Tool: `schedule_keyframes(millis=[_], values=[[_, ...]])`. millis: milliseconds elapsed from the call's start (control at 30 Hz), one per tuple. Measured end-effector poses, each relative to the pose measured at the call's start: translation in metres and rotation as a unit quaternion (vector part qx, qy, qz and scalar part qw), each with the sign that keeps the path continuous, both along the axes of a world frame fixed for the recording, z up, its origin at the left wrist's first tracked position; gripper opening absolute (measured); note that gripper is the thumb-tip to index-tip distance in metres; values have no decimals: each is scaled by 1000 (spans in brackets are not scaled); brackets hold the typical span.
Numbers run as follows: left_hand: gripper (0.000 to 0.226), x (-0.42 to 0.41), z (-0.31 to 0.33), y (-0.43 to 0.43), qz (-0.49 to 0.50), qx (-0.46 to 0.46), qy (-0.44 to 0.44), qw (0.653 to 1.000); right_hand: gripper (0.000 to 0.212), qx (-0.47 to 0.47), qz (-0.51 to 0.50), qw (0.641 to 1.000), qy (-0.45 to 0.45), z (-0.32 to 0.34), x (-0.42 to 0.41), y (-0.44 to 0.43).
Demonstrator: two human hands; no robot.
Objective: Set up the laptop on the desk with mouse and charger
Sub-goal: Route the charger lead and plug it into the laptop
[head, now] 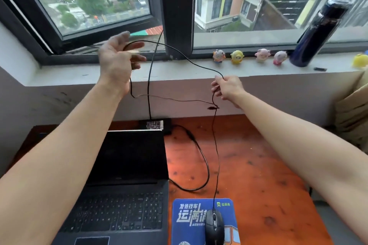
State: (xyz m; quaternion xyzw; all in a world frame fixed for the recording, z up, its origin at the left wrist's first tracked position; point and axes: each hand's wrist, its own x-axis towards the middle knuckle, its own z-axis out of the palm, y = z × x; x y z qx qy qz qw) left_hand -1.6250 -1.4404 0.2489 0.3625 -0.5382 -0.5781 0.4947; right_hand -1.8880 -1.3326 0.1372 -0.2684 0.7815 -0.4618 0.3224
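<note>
An open black laptop point(127, 169) sits on the orange wooden desk point(258, 165), its screen dark. To its right a black wired mouse point(214, 226) rests on a blue mouse pad point(189, 216). The thin black mouse cable point(216, 145) rises from the mouse to my right hand point(227, 88), which pinches it. The cable arcs left to my left hand point(119, 61), raised near the window and gripping its other stretch. A black charger brick point(155, 125) lies behind the laptop, and its thicker cord point(205, 163) loops over the desk.
A white window sill point(179, 71) holds several small toy figures point(249, 56) and a dark blue bottle point(316, 33) at the right. Another black cord point(150, 77) hangs down from the window to the charger. A beige cushion point(352, 113) lies at the far right.
</note>
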Motion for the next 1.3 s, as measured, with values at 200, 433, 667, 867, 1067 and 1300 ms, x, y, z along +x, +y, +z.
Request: schedule_keyframes(millis=[200,433,667,867,1067,1300], values=[[33,-22,-11,-32,125,-384,-369,837,44,78,-40,993,79,-5,-34,17],[45,-29,-50,-40,-82,142,-355,920,30,-38,-89,977,-192,-6,-48,21],[35,-33,-31,-30,-183,339,-9,923,68,26,68,991,116,-49,-6,17],[35,-34,-19,-18,-184,375,125,900,50,152,417,837,319,-90,70,11],[42,-2,-20,-47,-34,326,174,928,32,216,267,900,267,-118,48,19],[27,49,-60,-75,221,266,35,938,44,138,16,979,147,-73,-38,32]])
